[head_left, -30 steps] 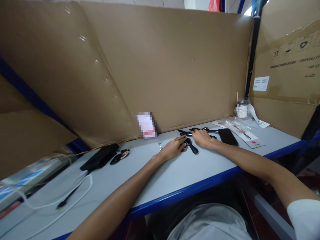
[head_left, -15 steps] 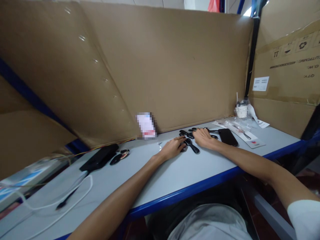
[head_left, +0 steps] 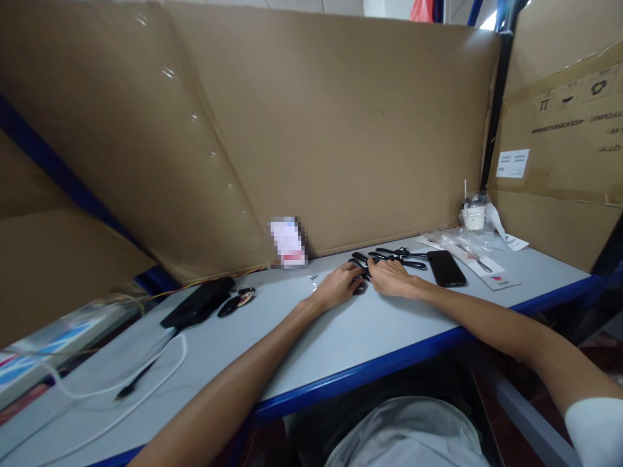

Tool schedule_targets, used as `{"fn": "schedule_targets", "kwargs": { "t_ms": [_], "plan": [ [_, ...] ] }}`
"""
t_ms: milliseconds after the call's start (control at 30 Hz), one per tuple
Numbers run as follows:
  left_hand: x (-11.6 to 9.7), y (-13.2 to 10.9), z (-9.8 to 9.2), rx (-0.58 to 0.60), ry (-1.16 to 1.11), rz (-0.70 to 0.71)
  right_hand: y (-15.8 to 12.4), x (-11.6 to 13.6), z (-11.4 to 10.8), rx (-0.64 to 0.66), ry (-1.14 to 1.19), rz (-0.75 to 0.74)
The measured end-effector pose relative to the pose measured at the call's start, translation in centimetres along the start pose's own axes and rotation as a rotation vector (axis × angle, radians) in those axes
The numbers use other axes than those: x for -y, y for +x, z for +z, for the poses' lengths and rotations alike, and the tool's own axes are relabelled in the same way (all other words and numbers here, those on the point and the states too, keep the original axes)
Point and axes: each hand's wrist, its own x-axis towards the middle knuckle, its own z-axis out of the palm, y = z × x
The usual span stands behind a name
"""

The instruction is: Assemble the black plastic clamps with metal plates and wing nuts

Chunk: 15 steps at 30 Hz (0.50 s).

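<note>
Several slim black two-handled tools [head_left: 413, 264], in the shape of spokeshaves, lie on the grey table just beyond my hands. My left hand [head_left: 339, 285] rests on the tabletop, its fingers curled around one end of a black tool mostly hidden under both hands. Close beside it, my right hand [head_left: 388, 277] has closed fingers on the same dark piece. Fingers cover most of that piece, so its details do not show.
A black phone [head_left: 446, 268] lies right of the tools, near plastic-wrapped card packaging [head_left: 491, 275] and a bagged white cup [head_left: 474, 217]. Another phone [head_left: 288, 243] leans on the cardboard wall. At left are a black case [head_left: 198, 303], small black oval pieces [head_left: 228, 306] and white cables [head_left: 182, 350].
My right hand has come left and nearer to me, from over the tools to beside my left hand. The black handle that stuck out between the hands is now covered.
</note>
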Motion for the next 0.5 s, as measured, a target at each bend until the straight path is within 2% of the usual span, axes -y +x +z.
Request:
{"fn": "schedule_targets", "kwargs": {
  "t_ms": [167,300,400,500],
  "plan": [
    [-0.1,0.1,0.1,-0.016,0.022,0.023,0.5,-0.9,-1.2,0.142,0.072,0.072],
    [-0.2,0.2,0.3,-0.018,0.019,0.047,1.1,-1.6,-1.1,0.223,0.111,0.066],
    [-0.1,0.0,0.7,-0.034,0.008,0.053,1.4,-1.8,-0.4,0.214,0.165,0.075],
    [-0.2,0.0,0.9,-0.160,0.027,0.031,1.9,-1.7,0.5,0.114,0.238,0.137]
  ]
}}
